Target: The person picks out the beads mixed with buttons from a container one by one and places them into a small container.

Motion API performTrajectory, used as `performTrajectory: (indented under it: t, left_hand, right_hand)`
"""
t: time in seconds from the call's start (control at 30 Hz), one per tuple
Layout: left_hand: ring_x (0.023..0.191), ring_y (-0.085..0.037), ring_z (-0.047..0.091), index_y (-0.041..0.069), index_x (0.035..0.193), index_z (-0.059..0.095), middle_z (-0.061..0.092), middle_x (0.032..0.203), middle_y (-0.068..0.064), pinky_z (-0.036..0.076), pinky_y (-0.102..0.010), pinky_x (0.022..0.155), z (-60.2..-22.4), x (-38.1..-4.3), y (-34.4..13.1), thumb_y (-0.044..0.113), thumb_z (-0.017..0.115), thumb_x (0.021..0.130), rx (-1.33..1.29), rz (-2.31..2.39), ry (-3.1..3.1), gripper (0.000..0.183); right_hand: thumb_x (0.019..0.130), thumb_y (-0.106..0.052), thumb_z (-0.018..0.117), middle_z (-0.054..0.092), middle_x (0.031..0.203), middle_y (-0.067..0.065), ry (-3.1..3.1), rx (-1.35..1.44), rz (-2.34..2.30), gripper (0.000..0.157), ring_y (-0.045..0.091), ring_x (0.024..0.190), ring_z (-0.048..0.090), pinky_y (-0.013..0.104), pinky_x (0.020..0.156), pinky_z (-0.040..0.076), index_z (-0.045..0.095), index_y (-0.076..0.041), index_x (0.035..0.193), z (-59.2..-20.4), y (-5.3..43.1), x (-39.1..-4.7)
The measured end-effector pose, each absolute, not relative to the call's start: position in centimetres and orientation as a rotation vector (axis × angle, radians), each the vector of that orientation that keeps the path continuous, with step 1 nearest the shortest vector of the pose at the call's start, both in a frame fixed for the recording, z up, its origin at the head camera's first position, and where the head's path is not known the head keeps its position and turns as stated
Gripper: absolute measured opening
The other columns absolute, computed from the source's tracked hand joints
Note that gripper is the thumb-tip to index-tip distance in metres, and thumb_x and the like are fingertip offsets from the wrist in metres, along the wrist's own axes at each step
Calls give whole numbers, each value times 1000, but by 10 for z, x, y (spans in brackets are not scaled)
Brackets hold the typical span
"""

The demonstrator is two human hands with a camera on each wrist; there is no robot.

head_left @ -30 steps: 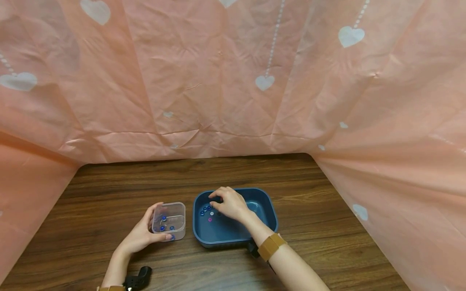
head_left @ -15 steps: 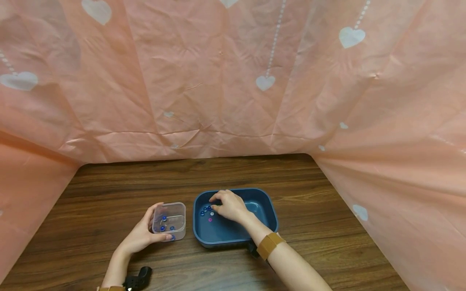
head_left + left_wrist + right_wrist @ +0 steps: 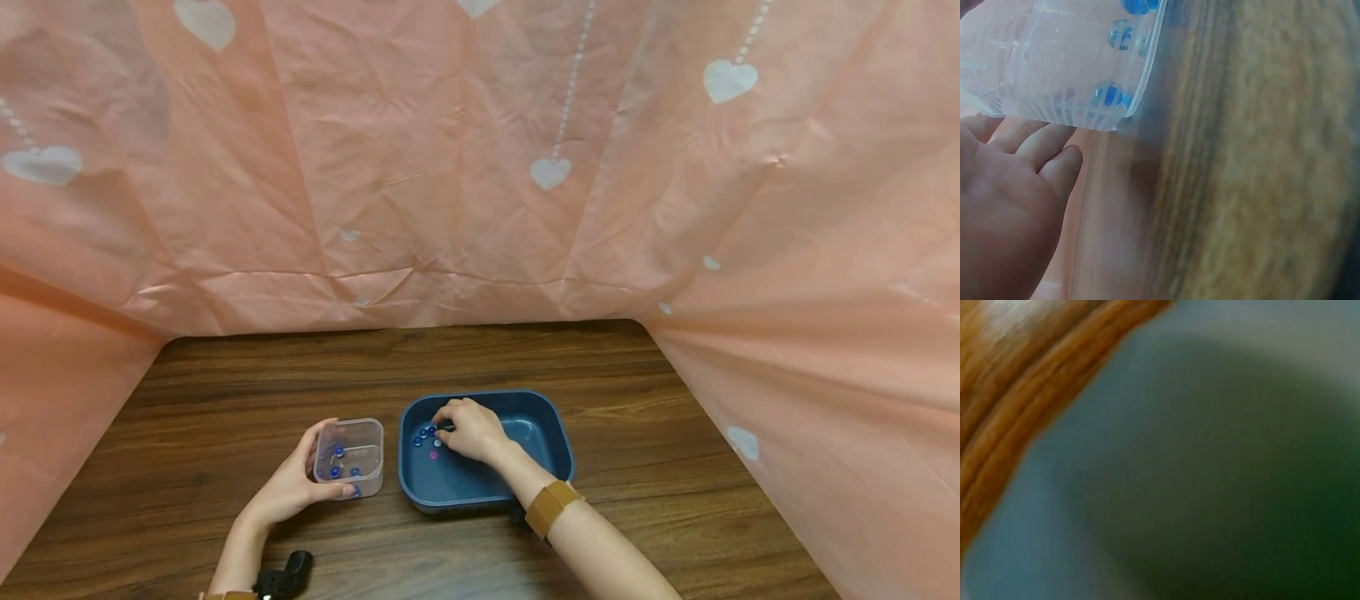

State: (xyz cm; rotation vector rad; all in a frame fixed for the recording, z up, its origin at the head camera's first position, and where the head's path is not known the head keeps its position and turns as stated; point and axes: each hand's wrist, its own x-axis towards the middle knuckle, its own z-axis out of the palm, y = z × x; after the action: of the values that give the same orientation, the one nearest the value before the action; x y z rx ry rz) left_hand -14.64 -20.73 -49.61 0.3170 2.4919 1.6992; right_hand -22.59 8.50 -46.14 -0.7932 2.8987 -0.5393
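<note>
- Container [image 3: 365,458]: the left hand [image 3: 288,485] grips it widely, partly hidden from me.
- Tray [image 3: 457,485]: the right hand [image 3: 474,430] half-curled inside; I can't tell whether it pinches anything.

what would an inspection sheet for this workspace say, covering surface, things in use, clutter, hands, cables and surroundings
Surface: brown wood-grain table.
Things in use: clear container with blue beads visible; to its right, blue tray with more small blue beads, one pink piece and one white piece.
Clutter: nothing seen.
Left hand: grips the clear container, thumb on the near side.
Right hand: over the blue tray, fingers bent near the beads; cannot tell whether it holds one.
Cables: nothing seen.
Surroundings: pink sheet with white hearts behind the table and along both sides.
Note: right wrist view too blurred to inspect.
</note>
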Motion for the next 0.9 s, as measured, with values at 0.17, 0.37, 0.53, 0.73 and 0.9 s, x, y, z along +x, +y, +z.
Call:
performTrajectory:
  t: [0.17,0.37,0.53,0.73,0.9]
  left_hand:
    - [127,-47,44,5,149,22,37,148,-24,39,-55,95,-496,-146,-207,13,85,74,314,1697,2489,99]
    - [125,-44,47,6,149,23,38,148,-23,40,-52,94,-496,-146,-207,13,85,74,317,1701,2488,98]
    - [126,-45,47,7,149,23,38,148,-23,40,-54,94,-496,-145,-207,14,85,75,310,1697,2490,97]
    - [126,-44,47,7,150,22,37,149,-23,40,-52,94,-497,-145,-207,13,85,75,305,1703,2477,97]
    - [126,-44,46,7,149,22,37,149,-22,41,-51,93,-497,-146,-208,13,85,75,311,1704,2476,97]
  right_hand:
    - [92,-22,68,67,111,-3,2916,-816,-489,20,18,108,60,37,85,50,73,-19,111,-464,85,-225]
    - [91,-19,69,68,110,-2,2932,-836,-463,19,18,105,61,35,83,51,74,-17,109,-465,84,-223]
    - [90,-19,70,67,109,-2,2943,-837,-437,19,17,103,62,34,81,51,74,-18,109,-467,84,-223]
    - [90,-20,70,67,107,-3,2952,-820,-405,19,17,103,62,35,81,51,74,-19,108,-470,84,-224]
    - [90,-21,71,67,106,-3,2957,-802,-399,19,17,102,62,35,81,51,74,-19,108,-471,84,-224]
